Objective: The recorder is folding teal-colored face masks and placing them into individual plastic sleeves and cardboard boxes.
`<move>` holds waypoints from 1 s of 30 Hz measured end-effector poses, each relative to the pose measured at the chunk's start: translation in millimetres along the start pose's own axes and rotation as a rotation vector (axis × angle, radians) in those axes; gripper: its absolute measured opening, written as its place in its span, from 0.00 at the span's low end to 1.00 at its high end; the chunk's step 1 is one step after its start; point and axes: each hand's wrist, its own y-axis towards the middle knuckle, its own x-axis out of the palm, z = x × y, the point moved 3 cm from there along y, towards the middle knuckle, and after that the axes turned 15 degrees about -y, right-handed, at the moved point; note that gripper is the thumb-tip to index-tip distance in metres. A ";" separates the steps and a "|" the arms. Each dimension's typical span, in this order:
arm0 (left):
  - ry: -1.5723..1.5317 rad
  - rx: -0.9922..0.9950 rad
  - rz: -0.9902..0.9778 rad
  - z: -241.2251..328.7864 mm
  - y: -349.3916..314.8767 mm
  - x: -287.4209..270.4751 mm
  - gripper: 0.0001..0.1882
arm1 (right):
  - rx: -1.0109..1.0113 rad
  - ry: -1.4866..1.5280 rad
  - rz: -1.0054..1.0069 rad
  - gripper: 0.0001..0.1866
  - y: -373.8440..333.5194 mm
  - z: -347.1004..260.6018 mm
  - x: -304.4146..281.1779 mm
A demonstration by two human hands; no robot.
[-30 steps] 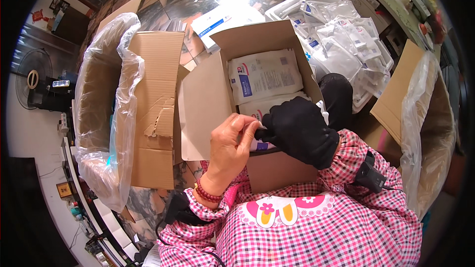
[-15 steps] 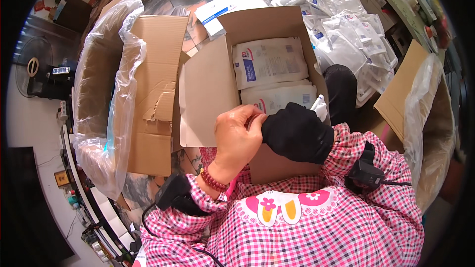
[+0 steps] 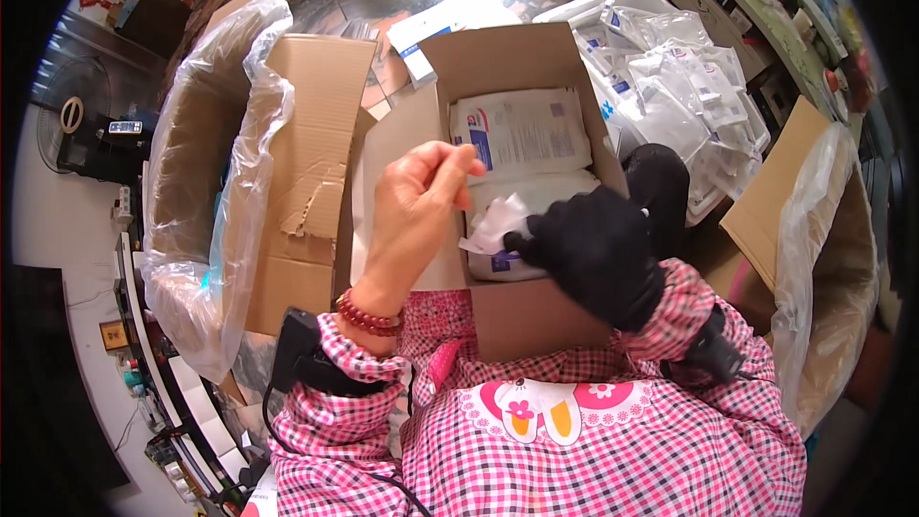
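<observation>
My left hand, bare with a red bead bracelet at the wrist, is raised over the left side of an open cardboard box. Its thumb and fingers are pinched together; whatever they hold, if anything, is hidden. In a black glove, my right hand hovers over the near right part of the box. Its fingertips close on a crumpled white piece of thin sheet material. Below lie flat white packets with blue and pink print, packed inside the box in two stacks.
Beyond the box on the right, a white tub is heaped with white packets. Larger cartons lined with clear plastic stand at left and right. A white-and-blue carton lies on the tiled floor behind.
My hands have moved apart; the left went left and up. The crumpled white piece now shows at the right glove's fingertips, and more of the nearer packet stack is visible.
</observation>
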 end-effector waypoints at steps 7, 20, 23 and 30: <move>-0.039 0.073 -0.255 -6.5 -22.1 28.2 0.13 | 0.015 0.089 0.008 0.14 12.0 21.3 -1.7; 0.709 0.720 -0.135 -9.6 -15.1 39.8 0.15 | -0.070 0.026 -0.028 0.09 11.5 11.2 4.7; 0.548 0.555 -0.154 -21.8 -11.6 36.8 0.16 | -0.212 -0.054 -0.037 0.07 5.0 1.1 -6.1; 0.737 0.398 0.103 -31.7 4.3 29.2 0.18 | -0.303 -0.111 0.125 0.04 5.2 -20.1 -46.8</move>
